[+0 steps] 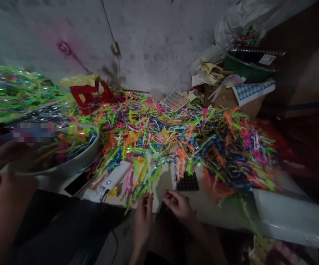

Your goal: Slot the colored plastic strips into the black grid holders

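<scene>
The heap is pink, green, yellow, orange, blue and white, mixed up. The pad is black with rows of little dots. The box is red. The tub is green. The bowl is white. The wall is grey with dark spots.

Dimly lit, mottled grey wall, wall socket, pale tabletop
</scene>
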A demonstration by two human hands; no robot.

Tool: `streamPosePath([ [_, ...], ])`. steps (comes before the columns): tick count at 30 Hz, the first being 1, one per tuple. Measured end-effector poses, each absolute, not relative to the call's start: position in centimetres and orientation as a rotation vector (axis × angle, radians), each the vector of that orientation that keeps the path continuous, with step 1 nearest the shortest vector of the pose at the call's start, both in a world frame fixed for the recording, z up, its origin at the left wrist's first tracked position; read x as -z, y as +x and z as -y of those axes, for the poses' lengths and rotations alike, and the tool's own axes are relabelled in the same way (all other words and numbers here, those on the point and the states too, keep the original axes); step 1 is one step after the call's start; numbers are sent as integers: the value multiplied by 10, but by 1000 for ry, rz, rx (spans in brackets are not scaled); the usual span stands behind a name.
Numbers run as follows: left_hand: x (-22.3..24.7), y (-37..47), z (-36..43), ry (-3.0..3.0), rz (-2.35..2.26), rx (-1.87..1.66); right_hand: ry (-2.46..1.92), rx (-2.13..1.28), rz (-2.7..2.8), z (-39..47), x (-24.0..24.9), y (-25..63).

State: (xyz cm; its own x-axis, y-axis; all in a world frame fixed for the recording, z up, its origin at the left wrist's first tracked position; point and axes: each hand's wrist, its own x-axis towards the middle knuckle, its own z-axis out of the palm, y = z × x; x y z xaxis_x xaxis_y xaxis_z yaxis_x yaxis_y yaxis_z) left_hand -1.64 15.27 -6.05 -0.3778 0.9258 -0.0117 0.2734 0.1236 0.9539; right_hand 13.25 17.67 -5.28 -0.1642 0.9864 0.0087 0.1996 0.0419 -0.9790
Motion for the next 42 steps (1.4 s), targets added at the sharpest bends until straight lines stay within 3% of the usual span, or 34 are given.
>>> streamPosePath([
  [8,79,39,-129,1488,-1543,-1049,-1252,-1377,1232,-184,47,169],
  [13,95,28,-139,1804,-1644,-875,-1353,-1161,1125,-220,75,208],
  [24,137,20,-132,2330,-1752,-509,-1570,-793,1530,-243,113,217],
  [42,118,-2,-164,2102,-2060,-313,-1749,-690,1803,-252,60,199],
])
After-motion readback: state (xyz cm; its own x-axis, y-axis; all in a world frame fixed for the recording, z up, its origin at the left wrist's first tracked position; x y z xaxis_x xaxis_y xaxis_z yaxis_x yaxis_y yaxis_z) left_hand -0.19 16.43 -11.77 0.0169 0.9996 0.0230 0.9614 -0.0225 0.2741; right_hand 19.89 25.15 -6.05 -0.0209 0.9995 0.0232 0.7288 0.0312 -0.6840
